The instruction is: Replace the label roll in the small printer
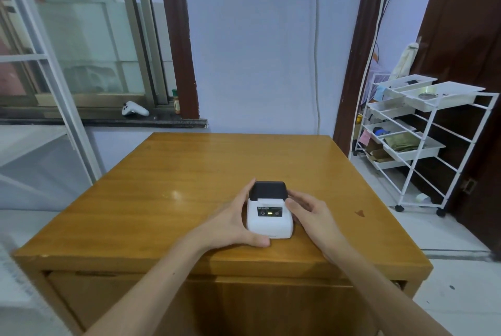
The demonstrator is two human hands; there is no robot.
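Note:
A small white printer [268, 221] with a black lid at its back stands on the wooden table [189, 173], near the front edge. The lid looks closed and a light glows on the front panel. My left hand [235, 223] wraps the printer's left side, thumb along the front bottom corner, fingers up by the black lid. My right hand [311, 213] holds the right side, fingertips touching the lid's right edge. No label roll shows anywhere.
A white wire trolley [423, 140] with trays stands on the floor to the right of the table. A white game controller [134, 109] lies on the window sill at the back left. A cable hangs down the wall behind the table.

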